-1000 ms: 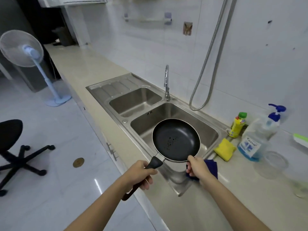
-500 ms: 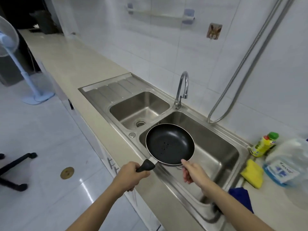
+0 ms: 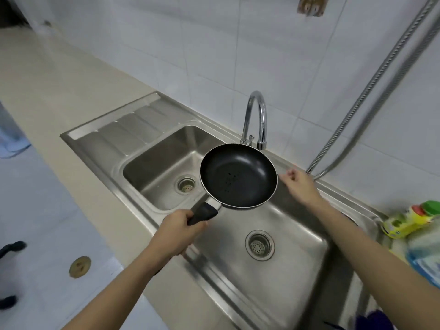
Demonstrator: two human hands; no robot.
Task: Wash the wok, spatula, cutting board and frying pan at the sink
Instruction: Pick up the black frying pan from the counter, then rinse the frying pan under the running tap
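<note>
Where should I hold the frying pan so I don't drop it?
Hold the frying pan by its dark handle, coming from the near side, as the left hand grips it now. The handle sticks out toward the person and is narrow enough for fingers to wrap around; the round rim is wide, with nothing to curl fingers around.

1. The left hand (image 3: 177, 231) covered most of the frying pan (image 3: 238, 175) handle.
2. The right hand (image 3: 300, 184) was motion-blurred, so its finger positions were unclear.
3. The yellow bottle (image 3: 409, 221) and a blue-labelled container (image 3: 426, 259) were blurred and cut off by the right edge.
4. A dark blue cloth (image 3: 378, 321) was cropped at the bottom edge.
5. The hose (image 3: 381, 75) ran out of the frame's top.
</note>
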